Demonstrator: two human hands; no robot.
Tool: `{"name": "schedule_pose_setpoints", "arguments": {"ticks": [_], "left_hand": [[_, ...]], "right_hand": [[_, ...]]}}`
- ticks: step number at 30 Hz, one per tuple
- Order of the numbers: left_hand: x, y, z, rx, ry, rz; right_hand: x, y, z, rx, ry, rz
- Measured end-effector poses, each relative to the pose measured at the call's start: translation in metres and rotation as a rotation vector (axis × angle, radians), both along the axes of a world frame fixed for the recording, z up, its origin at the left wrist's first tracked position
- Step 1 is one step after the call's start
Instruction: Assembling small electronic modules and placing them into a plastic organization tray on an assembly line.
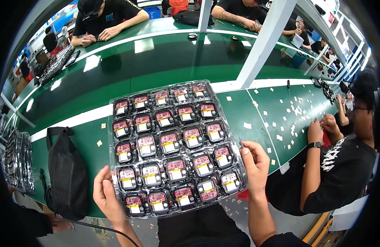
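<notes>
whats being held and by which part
A clear tray of electronic units, gripped at its lower left edge by the left hand and lower right edge by the right hand. A thin tip there can't be identified.

One clear plastic tray (pixel 134 161) held twenty-five black, rounded-square cased units (pixel 170 141) with circuit boards, in five rows of five. One black mesh bag (pixel 67 181) and one slim dark tool (pixel 288 83) lay on the near green surface (pixel 239 111), along with pale, flat scraps (pixel 247 125) in the dozens, too small and crowded for an exact count. Two small black pieces (pixel 192 37) sat on the far green belt (pixel 177 57). One tall stack of glossy plastic trays (pixel 18 164) stood at the left, its layers uncountable. At least six other people (pixel 111 18) were in view.
</notes>
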State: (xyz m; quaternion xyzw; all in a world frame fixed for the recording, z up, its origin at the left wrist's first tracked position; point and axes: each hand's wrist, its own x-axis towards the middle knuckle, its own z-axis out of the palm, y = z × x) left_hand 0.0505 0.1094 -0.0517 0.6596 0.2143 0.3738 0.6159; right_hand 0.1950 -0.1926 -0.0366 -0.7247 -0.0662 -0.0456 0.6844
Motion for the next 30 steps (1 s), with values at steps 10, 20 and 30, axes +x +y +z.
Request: {"name": "schedule_pose_setpoints", "arguments": {"ticks": [10, 20, 30], "left_hand": [[-0.004, 0.006, 0.002, 0.057, 0.030, 0.028], [-0.001, 0.001, 0.006, -0.023, -0.025, -0.020], [0.003, -0.003, 0.005, -0.105, -0.044, -0.088]], "right_hand": [[0.004, 0.011, 0.003, 0.013, 0.014, 0.019], [0.002, 0.003, -0.002, -0.050, -0.018, -0.020], [0.006, -0.010, -0.014, -0.068, -0.043, -0.057]]}}
